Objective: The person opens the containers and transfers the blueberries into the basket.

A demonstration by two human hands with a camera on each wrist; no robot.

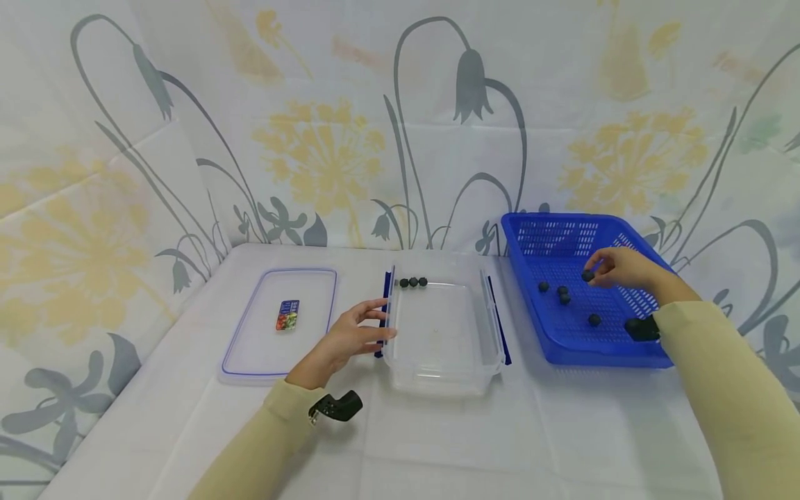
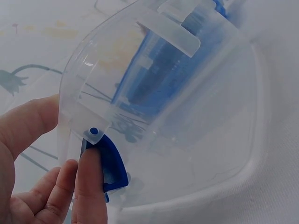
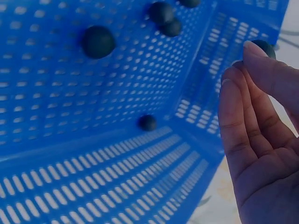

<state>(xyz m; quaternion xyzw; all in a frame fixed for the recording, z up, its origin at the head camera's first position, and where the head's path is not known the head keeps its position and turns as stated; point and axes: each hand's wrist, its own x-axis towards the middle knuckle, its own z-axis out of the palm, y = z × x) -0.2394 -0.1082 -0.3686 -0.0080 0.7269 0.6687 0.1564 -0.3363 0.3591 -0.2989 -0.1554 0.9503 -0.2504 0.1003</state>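
Observation:
In the head view my left hand [image 1: 353, 335] holds the left side wall of a clear plastic container [image 1: 437, 380]. The left wrist view shows fingers [image 2: 91, 182] against the blue latch [image 2: 114, 165] at its rim. Three small dark balls [image 1: 413, 282] sit in a row at the container's far left corner. My right hand [image 1: 625, 268] pinches another small dark ball [image 1: 587, 276] between thumb and fingertips, above the blue perforated basket [image 1: 609, 353]. Several more dark balls [image 3: 98, 42] lie on the basket floor.
A clear lid with a blue edge seal [image 1: 250, 347] lies flat left of the container, with a colourful label [image 1: 288, 315] on it. The white-covered table [image 1: 450, 444] meets a flower-patterned cloth [image 1: 350, 139] behind and at the left.

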